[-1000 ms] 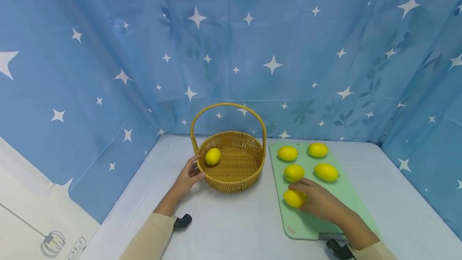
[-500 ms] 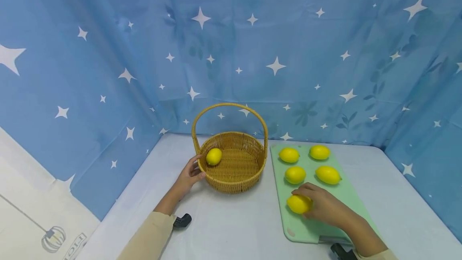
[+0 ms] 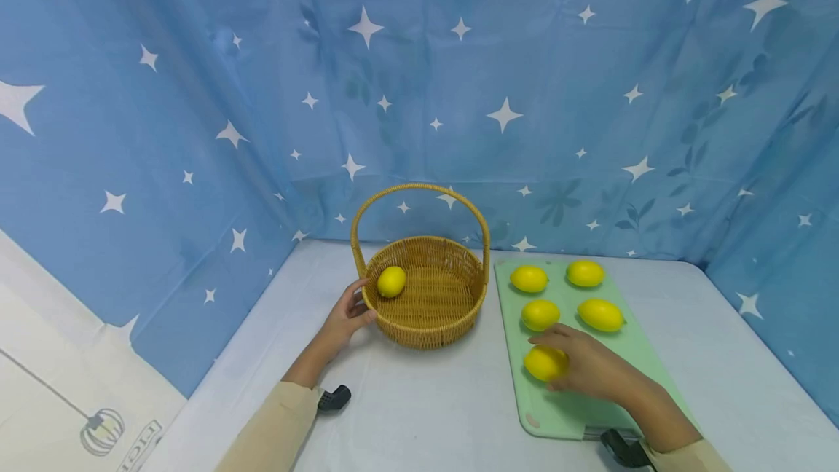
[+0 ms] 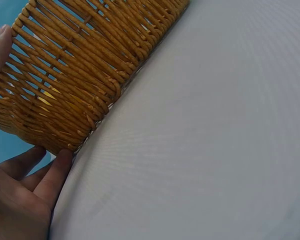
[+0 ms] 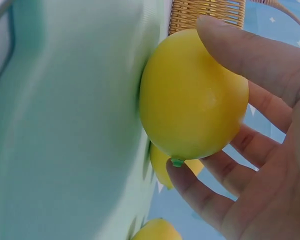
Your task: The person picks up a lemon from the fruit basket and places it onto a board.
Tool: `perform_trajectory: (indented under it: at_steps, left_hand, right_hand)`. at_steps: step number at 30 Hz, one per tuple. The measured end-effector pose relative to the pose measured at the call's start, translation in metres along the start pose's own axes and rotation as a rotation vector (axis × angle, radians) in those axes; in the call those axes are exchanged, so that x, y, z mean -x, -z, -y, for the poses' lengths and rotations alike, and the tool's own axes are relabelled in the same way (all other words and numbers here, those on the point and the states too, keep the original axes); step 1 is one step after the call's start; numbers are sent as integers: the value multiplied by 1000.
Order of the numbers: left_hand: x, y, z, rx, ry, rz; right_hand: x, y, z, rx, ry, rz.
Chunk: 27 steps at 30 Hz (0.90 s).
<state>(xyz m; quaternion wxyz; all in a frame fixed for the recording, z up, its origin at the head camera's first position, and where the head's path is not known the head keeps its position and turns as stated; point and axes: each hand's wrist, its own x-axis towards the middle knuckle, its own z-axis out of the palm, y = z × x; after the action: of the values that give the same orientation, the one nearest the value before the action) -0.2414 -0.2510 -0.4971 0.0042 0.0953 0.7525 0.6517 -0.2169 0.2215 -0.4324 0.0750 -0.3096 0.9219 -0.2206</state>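
Note:
A woven basket (image 3: 432,328) with an arched handle stands on the table, with one yellow lemon (image 3: 391,281) inside. My left hand (image 3: 359,308) holds its left wall, thumb (image 4: 0,42) high on the weave and fingers (image 4: 52,170) at the base. To the right lies a green cutting board (image 3: 632,366) carrying several lemons. My right hand (image 3: 557,364) grips the nearest lemon (image 3: 542,363), which rests on the board. In the right wrist view the thumb (image 5: 240,52) and fingers (image 5: 205,200) curl round this lemon (image 5: 190,95).
Other lemons lie on the board's far half (image 3: 529,278) (image 3: 585,273) (image 3: 601,315). Blue star-patterned cloth (image 3: 498,115) walls the back and sides. The white table (image 3: 426,414) stretches in front of the basket. Black wrist mounts (image 3: 334,399) show at both sleeves.
The view has shifted slightly. Both hands stay where they were, the left on the basket and the right around the nearest lemon.

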Motion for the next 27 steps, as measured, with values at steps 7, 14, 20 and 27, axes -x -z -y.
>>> perform_trajectory:
  at_steps: [7, 14, 20, 27]
  left_hand:
    - [1, 0, -1, -14, -1, -1]
    - [8, -3, -20, 3, 21, 29]
    - [11, -7, -33, -9, 24, 37]
    - [11, -4, -32, -13, 9, 42]
  right_hand:
    - [0, 4, -1, 14, -29, 59]
    - [2, 6, -2, 24, -16, 53]
    - [-1, 10, 0, 28, -12, 33]
    - [-9, 12, 5, -3, -5, 31]
